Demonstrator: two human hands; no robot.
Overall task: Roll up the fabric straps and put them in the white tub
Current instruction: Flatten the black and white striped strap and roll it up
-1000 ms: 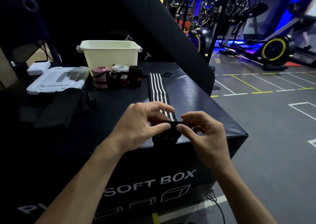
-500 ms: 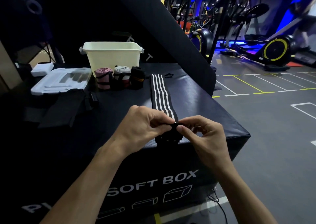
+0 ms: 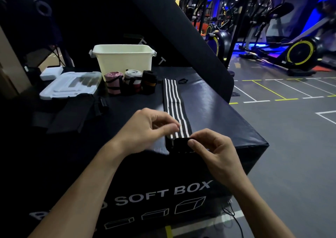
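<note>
A black strap with white stripes (image 3: 172, 99) lies lengthwise on the black soft box (image 3: 218, 118), its near end rolled into a small black coil (image 3: 180, 145) at the box's front edge. My right hand (image 3: 212, 150) pinches that coil with thumb and fingers. My left hand (image 3: 147, 128) hovers just left of the strap, fingers curled, slightly blurred, touching the striped part near the coil. The white tub (image 3: 123, 59) stands at the back of the box. Three rolled straps stand in front of it: pink (image 3: 112, 82), white (image 3: 132, 80) and black (image 3: 149, 81).
A white lid (image 3: 71, 85) and a small white box (image 3: 51, 72) lie left of the tub. Flat dark fabric pieces (image 3: 71, 114) rest on the box's left part. A slanted black pad (image 3: 181, 29) rises behind. Exercise bikes (image 3: 298, 54) stand on the floor to the right.
My left hand has lifted off the coil and shifted slightly back and left. My right hand still pinches the rolled end. More of the striped strap shows between the hands.
</note>
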